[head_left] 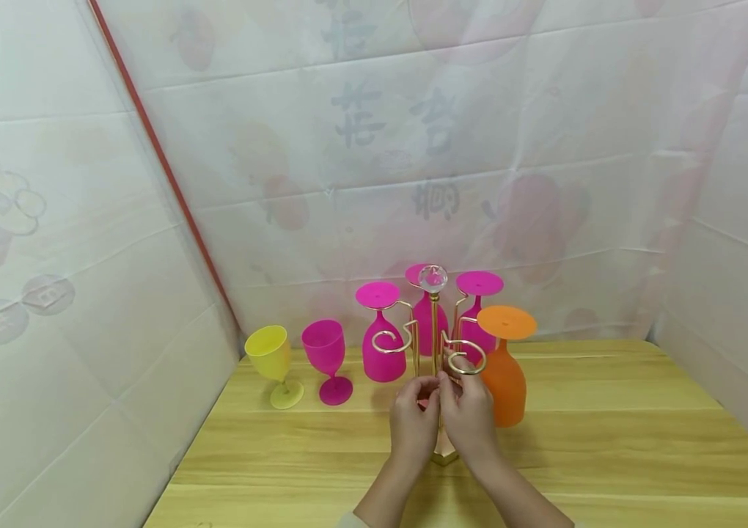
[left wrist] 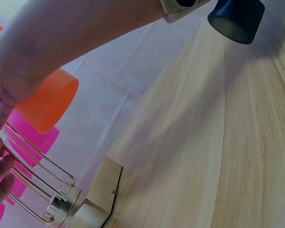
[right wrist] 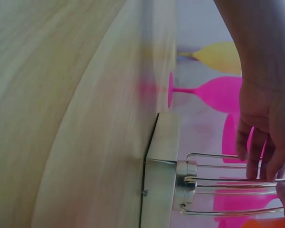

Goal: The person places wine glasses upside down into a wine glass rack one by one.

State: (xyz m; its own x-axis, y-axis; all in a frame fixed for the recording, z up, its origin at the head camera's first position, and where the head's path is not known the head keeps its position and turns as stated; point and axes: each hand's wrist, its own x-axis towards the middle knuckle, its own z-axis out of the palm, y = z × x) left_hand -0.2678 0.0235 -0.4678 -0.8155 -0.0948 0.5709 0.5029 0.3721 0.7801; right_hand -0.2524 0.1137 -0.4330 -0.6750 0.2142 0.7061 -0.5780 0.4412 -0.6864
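A gold wire stemware rack (head_left: 434, 315) with a clear faceted knob on top stands upright in front of me. My left hand (head_left: 413, 424) and right hand (head_left: 469, 419) meet at its near side, thumbs and fingertips pinching the upright wires below two curled hooks. In the left wrist view the left fingers (left wrist: 2, 178) curl at the thin rods above the metal base (left wrist: 104, 183). Three magenta goblets (head_left: 383, 356) hang upside down from the rack's back and left hooks. An orange goblet (head_left: 509, 389) hangs inverted on the right, just beside my right hand.
A yellow goblet (head_left: 268, 354) and a magenta goblet (head_left: 325, 348) stand upright on the wooden table (head_left: 611, 433), left of the rack. Pale printed cloth (head_left: 374, 161) hangs behind the table and on both sides. A black device (left wrist: 237, 21) shows near the right forearm.
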